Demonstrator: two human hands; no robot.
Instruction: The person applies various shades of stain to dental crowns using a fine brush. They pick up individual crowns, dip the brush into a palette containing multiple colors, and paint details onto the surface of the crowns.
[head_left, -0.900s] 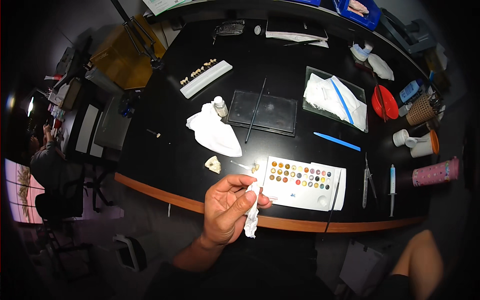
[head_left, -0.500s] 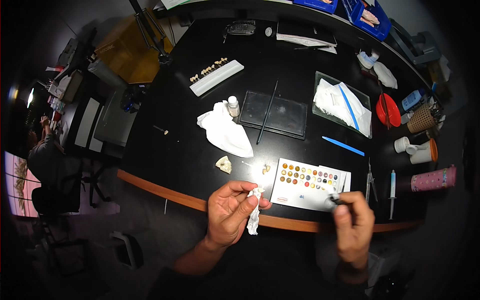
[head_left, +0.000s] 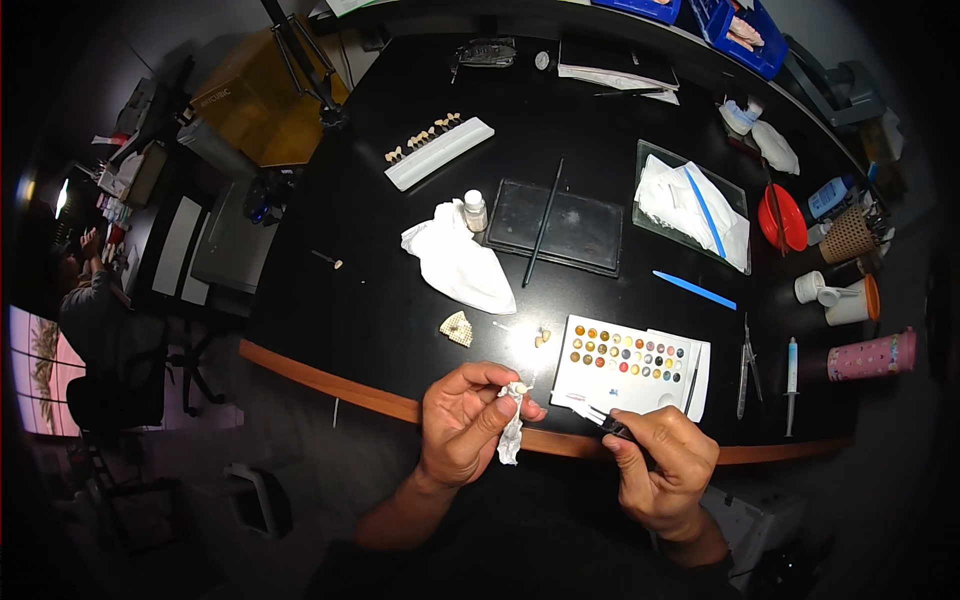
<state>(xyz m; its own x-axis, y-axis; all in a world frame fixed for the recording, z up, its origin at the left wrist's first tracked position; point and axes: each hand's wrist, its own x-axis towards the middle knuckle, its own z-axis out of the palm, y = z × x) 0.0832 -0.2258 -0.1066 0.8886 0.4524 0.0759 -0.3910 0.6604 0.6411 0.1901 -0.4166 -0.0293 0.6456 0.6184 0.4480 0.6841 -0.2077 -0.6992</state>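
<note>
My left hand [head_left: 460,430] pinches a crumpled strip of white tissue [head_left: 509,445] between thumb and fingers, just past the table's near edge. A small cream tooth-like piece [head_left: 521,388] sticks out at the tissue's top. To the right, my right hand [head_left: 665,465] grips a slim tool [head_left: 606,416] with a dark handle and a bright, pale tip; its exact kind is unclear. That tip points left toward the piece, apart from it, over the lower part of a white palette [head_left: 640,398] with rows of coloured dots.
Near the hands lie a beige perforated piece [head_left: 456,329] and small tan bits [head_left: 542,337]. Beyond are a white cloth [head_left: 455,265], a small bottle [head_left: 475,212] and a black slab [head_left: 580,235] with a rod across it. Tweezers [head_left: 748,365] and a syringe [head_left: 792,385] lie right.
My right hand has moved left, bringing the tool's tip closer to my left hand. The left hand keeps its pinch on the tissue, nearly in place. The whole view has shifted slightly.
</note>
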